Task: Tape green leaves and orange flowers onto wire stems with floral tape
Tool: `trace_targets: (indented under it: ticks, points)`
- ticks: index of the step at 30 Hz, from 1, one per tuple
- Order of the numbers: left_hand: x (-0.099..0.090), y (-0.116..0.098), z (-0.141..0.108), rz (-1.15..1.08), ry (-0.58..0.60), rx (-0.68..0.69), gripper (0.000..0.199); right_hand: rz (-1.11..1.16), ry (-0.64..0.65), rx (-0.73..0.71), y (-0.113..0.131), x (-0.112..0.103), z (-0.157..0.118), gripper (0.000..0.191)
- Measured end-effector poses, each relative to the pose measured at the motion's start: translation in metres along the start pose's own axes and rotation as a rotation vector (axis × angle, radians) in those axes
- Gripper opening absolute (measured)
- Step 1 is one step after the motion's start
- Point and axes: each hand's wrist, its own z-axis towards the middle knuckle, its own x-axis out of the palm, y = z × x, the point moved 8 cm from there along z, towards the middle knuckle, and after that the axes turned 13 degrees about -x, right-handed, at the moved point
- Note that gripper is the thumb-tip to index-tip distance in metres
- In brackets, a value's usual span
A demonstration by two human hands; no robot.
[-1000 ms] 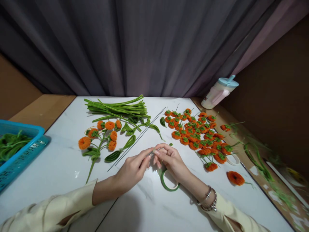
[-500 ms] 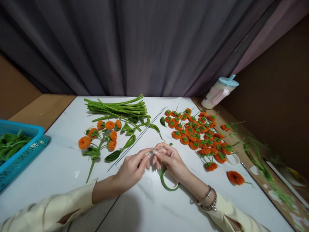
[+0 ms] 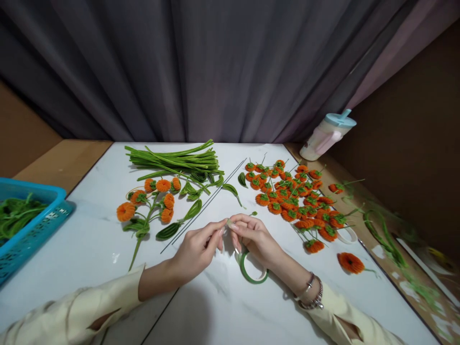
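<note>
My left hand (image 3: 197, 247) and my right hand (image 3: 255, 237) meet at the fingertips over the middle of the white table (image 3: 230, 306). Both are pinched on a small pale green piece, too small to name, between thumbs and forefingers. Just below my right hand lies a roll of green tape (image 3: 247, 273), partly covered by the hand. Left of my hands rests a branch with orange flowers and green leaves (image 3: 143, 220). A dark green leaf (image 3: 168, 231) is close to my left hand. Many loose orange flower heads (image 3: 289, 203) spread out to the right.
Green stems (image 3: 176, 160) are bundled at the back left. A blue basket (image 3: 39, 239) with green pieces stands at the far left. At the back right is a cup with a blue lid (image 3: 325, 136). Thin dark wires (image 3: 204, 206) lie across the table; one orange flower (image 3: 350, 263) sits apart.
My hands stay together at nearly the same spot. The fingers of my right hand have shifted slightly, with the lower ones now pointing further down.
</note>
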Motion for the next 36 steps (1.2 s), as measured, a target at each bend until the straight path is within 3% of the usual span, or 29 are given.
trace_targets:
  ticks: [18, 36]
  points:
    - [0.0038, 0.006, 0.0025, 0.018, 0.055, -0.11, 0.028, -0.019, -0.033, -0.003, 0.0016, 0.0002, -0.0008, 0.02]
    - [0.0046, 0.0038, 0.0042, 0.019, 0.07, -0.095, 0.029, -0.034, -0.05, 0.008, -0.0007, -0.0021, -0.0006, 0.019]
